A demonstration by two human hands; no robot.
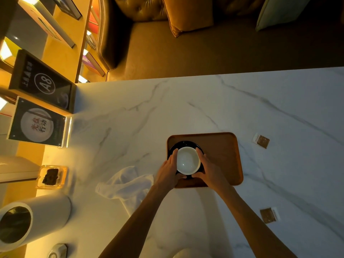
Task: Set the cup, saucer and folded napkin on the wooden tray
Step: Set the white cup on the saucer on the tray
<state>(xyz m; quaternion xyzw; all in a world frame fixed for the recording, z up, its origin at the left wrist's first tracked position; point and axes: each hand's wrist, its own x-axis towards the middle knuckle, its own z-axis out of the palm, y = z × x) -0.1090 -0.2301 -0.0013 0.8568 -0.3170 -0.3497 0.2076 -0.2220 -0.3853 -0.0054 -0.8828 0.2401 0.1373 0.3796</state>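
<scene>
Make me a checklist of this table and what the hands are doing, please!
Surface: veined white marble table.
Job's things: white cup on black saucer, at the left end of the wooden tray; napkin crumpled on the table, off the tray.
Clutter: far sachet, near sachet, white bin, glass dish, A8 sign, plate sign.
Grips: left grip and right grip curled round the cup's sides.
Cables: nothing seen.
Surroundings: leather sofa, cushion.

dim, warm glow left, fisheye edges
</scene>
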